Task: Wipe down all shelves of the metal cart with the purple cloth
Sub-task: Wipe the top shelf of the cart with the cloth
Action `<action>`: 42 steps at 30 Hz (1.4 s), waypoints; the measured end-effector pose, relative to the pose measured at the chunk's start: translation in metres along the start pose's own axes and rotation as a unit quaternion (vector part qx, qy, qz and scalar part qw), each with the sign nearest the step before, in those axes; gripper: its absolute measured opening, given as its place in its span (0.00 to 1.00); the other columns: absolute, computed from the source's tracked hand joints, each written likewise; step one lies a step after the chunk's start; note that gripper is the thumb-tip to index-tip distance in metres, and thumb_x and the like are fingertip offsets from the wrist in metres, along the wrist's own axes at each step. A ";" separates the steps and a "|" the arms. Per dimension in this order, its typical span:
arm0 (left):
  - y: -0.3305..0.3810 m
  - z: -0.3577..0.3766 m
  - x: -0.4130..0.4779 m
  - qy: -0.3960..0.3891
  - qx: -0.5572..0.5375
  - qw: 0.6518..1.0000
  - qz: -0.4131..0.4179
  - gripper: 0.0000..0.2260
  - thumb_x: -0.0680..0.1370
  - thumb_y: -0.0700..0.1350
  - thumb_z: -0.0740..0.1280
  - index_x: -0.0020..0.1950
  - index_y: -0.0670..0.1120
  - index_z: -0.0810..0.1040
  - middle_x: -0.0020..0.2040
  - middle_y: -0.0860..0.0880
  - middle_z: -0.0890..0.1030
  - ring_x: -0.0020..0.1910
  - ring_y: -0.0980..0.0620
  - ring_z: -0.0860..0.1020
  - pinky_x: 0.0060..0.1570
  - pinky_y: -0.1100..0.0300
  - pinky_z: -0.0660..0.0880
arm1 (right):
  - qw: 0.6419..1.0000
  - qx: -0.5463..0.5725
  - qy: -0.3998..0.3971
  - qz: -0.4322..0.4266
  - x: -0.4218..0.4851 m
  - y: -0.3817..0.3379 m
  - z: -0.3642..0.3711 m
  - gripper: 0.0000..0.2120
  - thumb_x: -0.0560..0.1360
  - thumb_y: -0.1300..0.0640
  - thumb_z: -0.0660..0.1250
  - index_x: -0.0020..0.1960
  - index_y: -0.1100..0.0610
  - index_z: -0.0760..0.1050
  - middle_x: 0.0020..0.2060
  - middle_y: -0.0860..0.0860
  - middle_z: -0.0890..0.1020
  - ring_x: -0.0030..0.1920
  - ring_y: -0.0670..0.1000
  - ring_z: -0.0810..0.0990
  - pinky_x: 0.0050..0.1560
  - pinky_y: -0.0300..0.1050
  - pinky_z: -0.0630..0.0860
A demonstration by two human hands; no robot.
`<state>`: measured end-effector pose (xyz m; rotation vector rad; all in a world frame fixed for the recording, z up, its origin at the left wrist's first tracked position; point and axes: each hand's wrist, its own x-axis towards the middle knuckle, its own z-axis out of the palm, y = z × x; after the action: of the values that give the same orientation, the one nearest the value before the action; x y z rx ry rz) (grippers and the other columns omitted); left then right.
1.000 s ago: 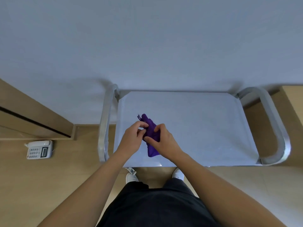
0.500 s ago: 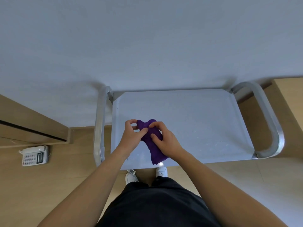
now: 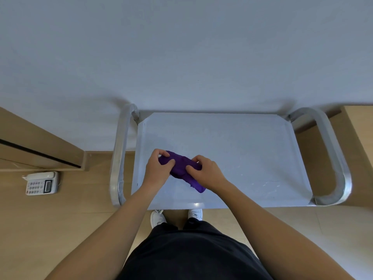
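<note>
A bunched purple cloth (image 3: 181, 167) is held over the left front part of the metal cart's top shelf (image 3: 242, 150). My left hand (image 3: 156, 171) pinches its left end with thumb and curled fingers. My right hand (image 3: 207, 172) grips its right part, and a tail of cloth hangs out below that hand. The cart's lower shelves are hidden under the top shelf.
Tubular handles frame the cart at the left (image 3: 119, 158) and right (image 3: 333, 158). A white wall stands right behind it. A white desk phone (image 3: 41, 182) lies on the wooden floor at left, near a wooden cabinet (image 3: 36, 146). My white shoes (image 3: 158, 218) touch the cart's front edge.
Both hands have drawn apart and spread the cloth sideways, from a narrow upright bundle into a wider roll. The view has shifted slightly.
</note>
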<state>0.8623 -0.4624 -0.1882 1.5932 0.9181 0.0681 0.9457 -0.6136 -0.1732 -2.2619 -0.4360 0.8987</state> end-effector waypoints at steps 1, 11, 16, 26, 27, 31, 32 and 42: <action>-0.001 -0.001 0.000 0.004 -0.005 1.000 -0.006 0.11 0.75 0.39 0.70 0.55 0.48 0.73 0.53 0.52 0.75 0.56 0.47 0.77 0.48 0.48 0.82 | 1.000 0.023 -0.008 -0.004 0.000 0.001 -0.001 0.11 0.75 0.48 0.65 0.55 0.51 0.73 0.41 0.50 0.83 0.38 0.48 0.82 0.38 0.42 0.81; -0.027 -0.015 -0.004 0.032 0.173 0.984 0.042 0.07 0.78 0.45 0.67 0.55 0.50 0.73 0.53 0.50 0.77 0.51 0.52 0.77 0.43 0.62 0.77 | 0.988 -0.133 -0.009 -0.075 0.016 0.008 0.024 0.12 0.78 0.50 0.63 0.62 0.48 0.70 0.57 0.51 0.76 0.50 0.52 0.78 0.50 0.46 0.78; -0.057 -0.027 -0.003 0.015 0.340 0.939 0.043 0.15 0.80 0.49 0.62 0.67 0.49 0.70 0.61 0.46 0.71 0.52 0.48 0.77 0.46 0.59 0.75 | 0.967 -0.239 0.058 -0.069 0.033 0.014 0.056 0.16 0.79 0.52 0.61 0.66 0.48 0.73 0.69 0.52 0.69 0.70 0.56 0.65 0.67 0.52 0.65; -0.103 -0.047 -0.020 -0.045 0.485 0.872 0.054 0.20 0.81 0.41 0.58 0.73 0.44 0.63 0.66 0.46 0.70 0.62 0.48 0.74 0.51 0.56 0.74 | 0.965 -0.254 0.067 -0.008 0.029 0.004 0.136 0.20 0.80 0.42 0.57 0.72 0.41 0.66 0.72 0.53 0.64 0.73 0.63 0.57 0.74 0.64 0.53; -0.105 -0.048 -0.020 -0.047 0.476 0.877 0.047 0.20 0.81 0.41 0.59 0.73 0.43 0.63 0.67 0.46 0.69 0.63 0.48 0.73 0.52 0.55 0.74 | 0.963 -0.261 0.065 -0.003 0.031 0.002 0.143 0.20 0.81 0.42 0.56 0.72 0.40 0.65 0.74 0.53 0.62 0.75 0.64 0.54 0.74 0.67 0.48; -0.116 -0.051 -0.025 -0.048 0.432 0.900 0.042 0.21 0.78 0.35 0.61 0.71 0.41 0.66 0.69 0.47 0.67 0.64 0.47 0.72 0.55 0.50 0.76 | 0.954 -0.286 0.077 -0.036 0.022 0.019 0.157 0.18 0.81 0.45 0.58 0.71 0.39 0.67 0.75 0.53 0.63 0.77 0.64 0.51 0.73 0.70 0.46; -0.119 -0.051 -0.027 -0.048 0.428 0.901 0.046 0.21 0.77 0.35 0.61 0.71 0.41 0.65 0.69 0.47 0.67 0.65 0.47 0.71 0.56 0.50 0.76 | 0.951 -0.293 0.083 -0.059 0.018 0.028 0.155 0.18 0.80 0.46 0.60 0.69 0.39 0.69 0.74 0.53 0.66 0.76 0.65 0.53 0.73 0.71 0.48; -0.119 -0.052 -0.030 -0.010 0.324 0.945 0.038 0.20 0.80 0.38 0.55 0.73 0.40 0.63 0.73 0.44 0.66 0.71 0.46 0.66 0.68 0.52 0.67 | 0.921 -0.354 0.044 -0.156 -0.032 0.042 0.189 0.25 0.75 0.49 0.68 0.71 0.42 0.68 0.75 0.51 0.65 0.76 0.66 0.55 0.70 0.74 0.54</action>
<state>0.7536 -0.4437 -0.2628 2.2332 0.9113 -0.2190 0.7927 -0.5749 -0.2900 -2.7326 -1.1975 0.5099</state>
